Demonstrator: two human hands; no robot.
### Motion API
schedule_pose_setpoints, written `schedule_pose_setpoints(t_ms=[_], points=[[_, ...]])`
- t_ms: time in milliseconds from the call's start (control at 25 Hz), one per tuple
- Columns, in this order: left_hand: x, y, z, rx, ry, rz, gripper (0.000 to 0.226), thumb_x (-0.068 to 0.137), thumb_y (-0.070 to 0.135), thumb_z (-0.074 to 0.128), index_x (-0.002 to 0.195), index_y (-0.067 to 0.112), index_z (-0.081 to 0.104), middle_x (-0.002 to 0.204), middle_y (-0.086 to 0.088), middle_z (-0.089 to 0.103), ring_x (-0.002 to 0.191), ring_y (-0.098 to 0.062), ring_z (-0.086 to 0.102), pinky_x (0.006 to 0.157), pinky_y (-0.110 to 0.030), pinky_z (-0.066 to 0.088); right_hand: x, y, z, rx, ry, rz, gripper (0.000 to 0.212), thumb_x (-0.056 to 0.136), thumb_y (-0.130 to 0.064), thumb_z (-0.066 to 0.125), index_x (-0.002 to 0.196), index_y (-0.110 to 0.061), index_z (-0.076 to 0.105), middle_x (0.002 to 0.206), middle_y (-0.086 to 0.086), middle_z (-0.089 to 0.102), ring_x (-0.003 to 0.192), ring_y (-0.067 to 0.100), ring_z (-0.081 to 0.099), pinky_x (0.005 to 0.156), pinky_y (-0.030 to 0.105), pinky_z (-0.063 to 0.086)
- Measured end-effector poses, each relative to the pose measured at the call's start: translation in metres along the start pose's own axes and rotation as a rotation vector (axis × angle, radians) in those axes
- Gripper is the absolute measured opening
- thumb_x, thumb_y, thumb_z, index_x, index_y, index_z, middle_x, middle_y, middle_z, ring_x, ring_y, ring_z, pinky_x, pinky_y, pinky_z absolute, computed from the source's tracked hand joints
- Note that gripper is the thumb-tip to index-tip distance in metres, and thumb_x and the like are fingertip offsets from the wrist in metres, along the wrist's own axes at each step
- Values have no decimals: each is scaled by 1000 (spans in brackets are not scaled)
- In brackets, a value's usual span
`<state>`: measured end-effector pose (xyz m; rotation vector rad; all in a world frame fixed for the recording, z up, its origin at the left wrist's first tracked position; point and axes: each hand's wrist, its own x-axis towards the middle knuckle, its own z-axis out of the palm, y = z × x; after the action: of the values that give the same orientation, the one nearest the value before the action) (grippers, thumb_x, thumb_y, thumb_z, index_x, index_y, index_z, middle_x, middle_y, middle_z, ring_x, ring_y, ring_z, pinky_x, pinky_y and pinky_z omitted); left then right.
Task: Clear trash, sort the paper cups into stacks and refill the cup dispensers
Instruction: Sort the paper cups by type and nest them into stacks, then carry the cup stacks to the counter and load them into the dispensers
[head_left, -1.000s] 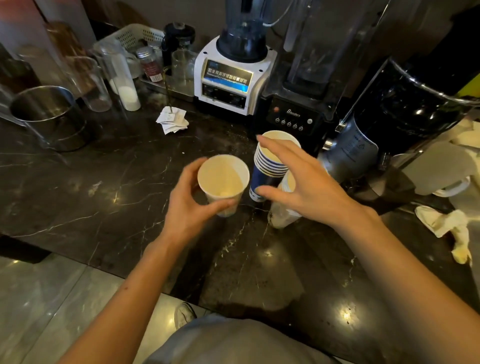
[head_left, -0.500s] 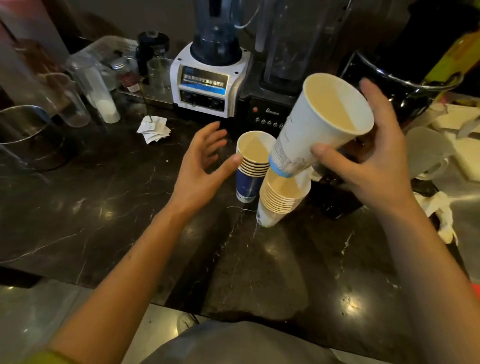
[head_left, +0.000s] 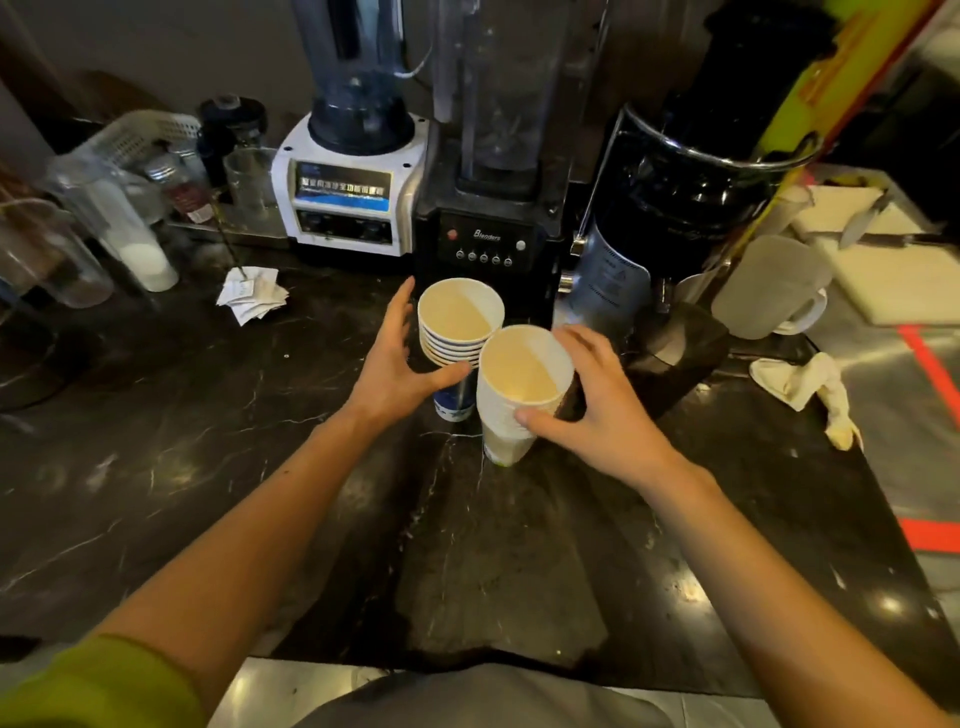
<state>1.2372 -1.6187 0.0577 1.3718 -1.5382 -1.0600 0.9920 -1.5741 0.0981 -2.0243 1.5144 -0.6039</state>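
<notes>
- Thin white paper, nested into two stacks on the dark marble counter (head_left: 208, 441), just in front of the black blender base (head_left: 485, 244).
- Blue-banded stack (head_left: 460, 332) behind and to the left; plain white stack (head_left: 511, 405) in front and to the right, rims touching or very nearly so.
- Left hand (head_left: 395, 369) cupped around the blue-banded stack, fingers extended up its far side, thumb hooked across the front under the rims; appears to touch, though firm grip cannot be told.
- Right hand (head_left: 602, 405) wrapped on the white stack, thumb pressed against the wall below the top rim, fingers curled around the back.
- Likely very light, so easily tipped or dragged along; both stacks lean a little already.
- Walls soft enough to dent under a hard squeeze; rolled rims the stiffest part.
- Best taken low to mid-wall with a broad, gentle wrap, or lifted from under the lowest rim; pinching the top cup alone probably pulls it free of the rest.
- Nested cups may stick by friction, so a slight twist probably needed to separate.
- Readable writing: "Blenders" in script on the black base above a row of buttons.
- White blender (head_left: 353, 197) carries a blue-and-black panel with a line of characters, too blurred to read.
- Print on the lower blue cup illegible.
</notes>
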Motion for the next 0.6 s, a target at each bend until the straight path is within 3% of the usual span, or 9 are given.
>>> schedule_pose_setpoints(t_ms=[80, 160, 320, 440, 600], points=[[3, -2, 5, 21, -30, 12, 113, 70, 26, 86, 154, 29, 10, 153, 13, 32, 141, -6, 30, 116, -39, 31, 0, 6, 10, 68, -56, 29, 108, 71, -55, 79, 153, -31, 11, 157, -13, 13, 144, 10, 16, 118, 35, 21], [7, -5, 11, 25, -60, 29, 111, 68, 21, 87, 152, 27, 15, 142, 23, 36, 134, 4, 33, 115, -33, 33, 0, 9, 18, 161, -25, 56, 114, 68, -52, 82, 153, -34, 8, 157, -12, 20, 144, 9, 20, 118, 39, 24], [12, -18, 13, 24, -68, 1, 111, 66, 23, 89, 151, 25, 19, 148, 8, 42, 138, -9, 39, 114, -43, 37, 0, 5, 34, 300, 82, 111, 116, 68, -35, 88, 151, -36, 8, 154, -10, 28, 141, 9, 26, 115, 36, 26], [14, -23, 13, 38, -67, -17, 106, 67, 22, 87, 151, 23, 22, 148, 3, 44, 137, -14, 41, 112, -48, 39, -1, 7, 48, 348, 117, 138, 122, 65, -35, 90, 151, -39, 3, 153, -10, 30, 141, 9, 28, 117, 40, 25], [8, -21, 14, 34, -46, 11, 101, 68, 23, 87, 148, 20, 26, 139, 11, 48, 129, -4, 44, 110, -37, 42, -5, 3, 59, 381, 211, 197, 110, 65, -35, 89, 149, -31, 18, 144, -14, 42, 135, 6, 37, 113, 43, 36]])
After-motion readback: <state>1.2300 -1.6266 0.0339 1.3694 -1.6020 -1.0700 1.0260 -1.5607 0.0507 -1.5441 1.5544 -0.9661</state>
